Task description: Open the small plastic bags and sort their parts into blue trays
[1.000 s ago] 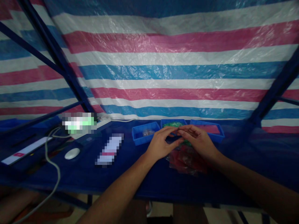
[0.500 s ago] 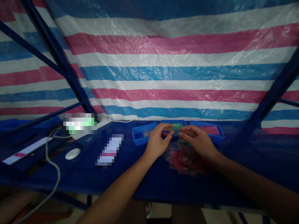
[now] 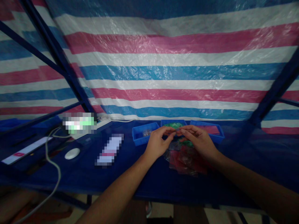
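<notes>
Grip of left hand [image 3: 158, 141] and right hand [image 3: 202, 141]: fingertips nearly meeting, though I cannot tell whether anything is pinched; red packets [image 3: 184, 161] lie on the surface [image 3: 128, 149] just below; light, steady, level fingertips should suit such thin plastic best

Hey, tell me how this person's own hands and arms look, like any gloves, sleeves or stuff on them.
The left hand and right hand are bare, without gloves. No sleeve shows on the left forearm or right forearm, and no watch, bracelet or cable either. No rings or markings stand out, though dim light could hide small ones.
</notes>
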Available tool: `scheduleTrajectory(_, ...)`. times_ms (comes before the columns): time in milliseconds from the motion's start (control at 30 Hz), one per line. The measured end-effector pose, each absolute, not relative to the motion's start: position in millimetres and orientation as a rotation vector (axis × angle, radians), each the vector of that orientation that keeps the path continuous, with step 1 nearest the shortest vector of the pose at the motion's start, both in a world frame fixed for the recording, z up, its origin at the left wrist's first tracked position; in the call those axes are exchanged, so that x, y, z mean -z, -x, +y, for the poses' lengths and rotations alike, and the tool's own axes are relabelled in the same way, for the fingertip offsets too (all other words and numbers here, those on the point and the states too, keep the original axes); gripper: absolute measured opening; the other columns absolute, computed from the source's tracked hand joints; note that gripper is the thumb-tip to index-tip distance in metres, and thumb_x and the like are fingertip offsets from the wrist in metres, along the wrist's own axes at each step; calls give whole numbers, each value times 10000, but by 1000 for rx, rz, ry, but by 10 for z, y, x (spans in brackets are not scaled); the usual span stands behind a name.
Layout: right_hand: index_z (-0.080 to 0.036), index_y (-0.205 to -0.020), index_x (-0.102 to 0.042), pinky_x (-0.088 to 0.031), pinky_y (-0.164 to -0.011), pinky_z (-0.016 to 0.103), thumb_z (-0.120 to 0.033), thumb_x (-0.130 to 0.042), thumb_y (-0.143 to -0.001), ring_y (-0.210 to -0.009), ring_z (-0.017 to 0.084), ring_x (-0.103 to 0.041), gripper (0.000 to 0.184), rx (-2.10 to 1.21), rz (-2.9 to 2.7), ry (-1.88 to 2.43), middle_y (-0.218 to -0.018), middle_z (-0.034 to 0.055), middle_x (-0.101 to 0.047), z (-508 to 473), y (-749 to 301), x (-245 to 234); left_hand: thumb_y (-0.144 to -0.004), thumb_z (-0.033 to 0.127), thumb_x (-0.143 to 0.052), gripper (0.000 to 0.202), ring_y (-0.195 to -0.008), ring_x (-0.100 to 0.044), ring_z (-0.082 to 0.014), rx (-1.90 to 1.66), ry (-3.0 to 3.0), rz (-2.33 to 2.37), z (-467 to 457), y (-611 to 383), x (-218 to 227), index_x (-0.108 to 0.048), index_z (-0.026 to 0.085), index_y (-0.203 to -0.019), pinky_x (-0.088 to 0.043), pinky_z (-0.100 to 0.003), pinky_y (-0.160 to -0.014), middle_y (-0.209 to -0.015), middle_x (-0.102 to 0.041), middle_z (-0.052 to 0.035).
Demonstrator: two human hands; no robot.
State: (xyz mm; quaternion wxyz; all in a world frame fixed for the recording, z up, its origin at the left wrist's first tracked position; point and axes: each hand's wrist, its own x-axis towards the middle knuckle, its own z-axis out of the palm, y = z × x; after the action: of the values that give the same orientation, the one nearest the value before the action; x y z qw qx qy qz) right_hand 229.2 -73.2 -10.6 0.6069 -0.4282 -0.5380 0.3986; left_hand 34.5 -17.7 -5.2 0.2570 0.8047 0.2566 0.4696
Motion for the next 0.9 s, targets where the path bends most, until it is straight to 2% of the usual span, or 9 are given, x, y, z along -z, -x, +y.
scheduleTrajectory(100,-261,-1041,-722,-589,-717,314,-518,-844,-813,-924,224,-721,364,-776,-1192,1029,-986,47,-756,-691,-2313,154,-975,308,-694,156,-892,-770,-197,-1298,-2126,725,-152,-341,68,-765,215,-1079,-637,-346,-846,-1020,-809,-49)
scheduleTrajectory(233,-282,-1158,-713,-581,-838,337,-453,-881,-789,-1014,223,-701,440,-698,-1203,1038,-1098,42,-739,-660,-2314,225,-976,324,-695,199,-923,-771,-201,-1232,-2031,632,-139,-363,107,-737,203,-1128,-635,-343,-857,-1017,-803,-56)
scheduleTrajectory(300,-263,-1083,-745,-581,-842,355,-462,-850,-821,-967,225,-709,345,-770,-1275,1029,-1048,45,-756,-665,-2306,239,-974,311,-698,220,-945,-767,-199,-1217,-2036,607,-141,-365,108,-716,201,-1164,-631,-342,-865,-1041,-795,-59)
scheduleTrajectory(367,-247,-986,-756,-579,-783,346,-470,-833,-838,-877,217,-707,278,-798,-1306,1026,-957,41,-758,-673,-2303,238,-975,284,-693,194,-973,-749,-202,-1275,-2124,645,-152,-352,88,-719,205,-1150,-619,-349,-872,-1077,-776,-68)
scheduleTrajectory(500,-248,-907,-716,-547,-676,302,-462,-849,-826,-800,194,-685,265,-733,-1204,1027,-893,19,-724,-678,-2316,216,-997,257,-648,139,-988,-712,-206,-1361,-2309,685,-197,-323,34,-748,201,-1075,-598,-361,-894,-1084,-741,-86)
scheduleTrajectory(567,-255,-929,-715,-562,-720,310,-461,-847,-831,-837,200,-697,263,-773,-1197,1003,-914,20,-731,-684,-2313,205,-982,295,-682,201,-970,-720,-200,-1273,-2338,609,-215,-324,32,-740,206,-1153,-606,-343,-873,-1110,-743,-87)
scheduleTrajectory(667,-268,-1041,-747,-582,-863,355,-480,-803,-875,-982,229,-718,275,-894,-1268,946,-1065,45,-767,-711,-2281,182,-933,334,-755,341,-982,-734,-206,-1181,-2350,561,-217,-337,51,-711,212,-1248,-612,-336,-873,-1154,-751,-86)
scheduleTrajectory(767,-262,-1089,-758,-581,-863,359,-524,-735,-923,-984,230,-721,311,-928,-1297,948,-1120,56,-770,-744,-2243,145,-988,286,-673,229,-985,-740,-205,-1207,-2352,656,-197,-333,53,-728,221,-1201,-604,-338,-885,-1114,-773,-69)
scheduleTrajectory(900,-237,-1025,-747,-559,-770,322,-547,-724,-923,-879,207,-703,328,-866,-1253,1018,-1014,50,-762,-763,-2245,106,-1019,268,-614,160,-914,-741,-188,-1329,-2354,777,-170,-282,8,-746,215,-1093,-598,-318,-855,-1030,-789,-50)
